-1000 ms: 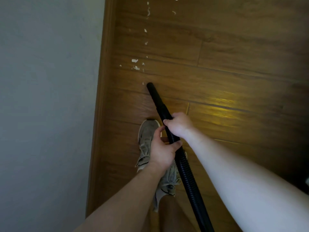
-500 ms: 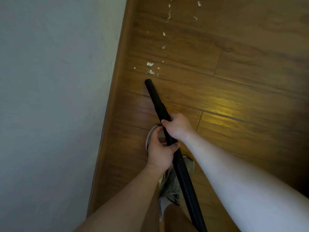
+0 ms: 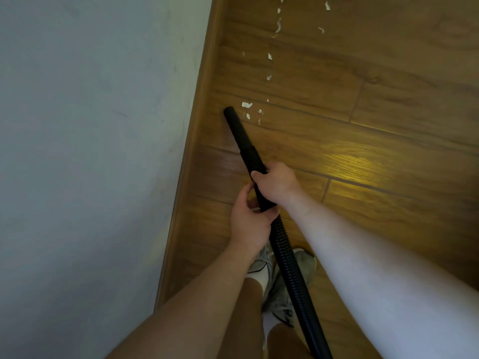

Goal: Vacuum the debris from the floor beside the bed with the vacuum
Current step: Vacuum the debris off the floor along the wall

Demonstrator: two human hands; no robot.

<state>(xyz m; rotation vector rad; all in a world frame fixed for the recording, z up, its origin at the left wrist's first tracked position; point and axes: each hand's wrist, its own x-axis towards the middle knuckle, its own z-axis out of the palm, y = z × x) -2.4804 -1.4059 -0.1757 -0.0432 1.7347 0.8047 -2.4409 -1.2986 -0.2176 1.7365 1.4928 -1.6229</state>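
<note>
A black vacuum hose (image 3: 287,265) with a rigid nozzle tube (image 3: 237,130) runs from the bottom of the view up over the wooden floor (image 3: 375,141). The nozzle's tip sits just left of a cluster of small white scraps of debris (image 3: 246,104). More scraps trail away up the floor (image 3: 269,56). My right hand (image 3: 278,183) grips the tube from above. My left hand (image 3: 248,224) grips it just behind, where the ribbed hose begins.
A pale wall (image 3: 90,151) fills the left side, edged by a wooden skirting board (image 3: 197,130). My feet in grey sneakers (image 3: 280,281) stand on the floor under the hose. A yellow patch of light (image 3: 355,164) lies on the boards to the right.
The nozzle tip has moved forward and left along the skirting board, reaching the nearest cluster of scraps. The view has shifted, and my feet have stepped forward.
</note>
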